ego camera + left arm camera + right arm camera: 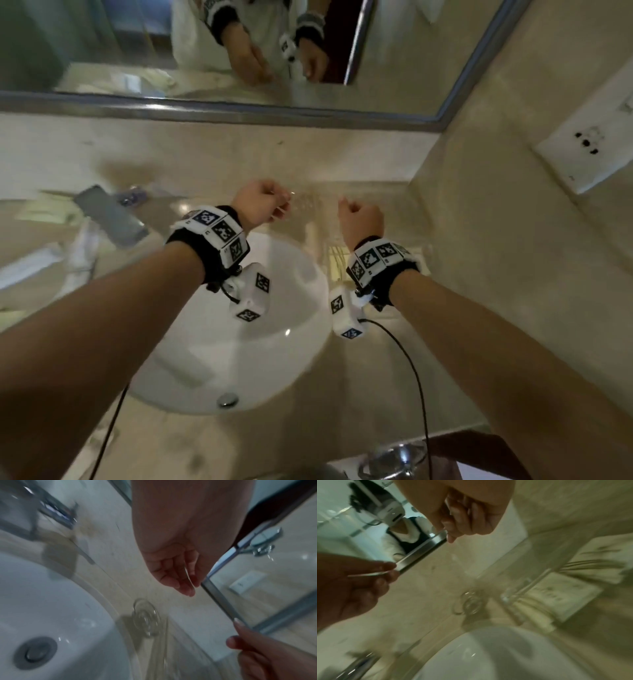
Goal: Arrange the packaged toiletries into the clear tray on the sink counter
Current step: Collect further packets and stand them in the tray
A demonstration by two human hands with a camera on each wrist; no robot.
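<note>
Apparently both hands carry the clear tray (308,205) above the basin (239,342): left hand (260,205) and right hand (359,219) pinch its edges; next, setting it on the counter.

Dim warm light, heavy motion blur, wide-angle edge distortion

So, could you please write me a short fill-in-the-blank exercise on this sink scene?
1. The left hand and right hand pinch the tray, holding it ___ the counter, not resting on it.
2. The phone lies to the ___ of the sink.
3. The outlet is on the ___ wall.

Missing words: above; left; right
</note>
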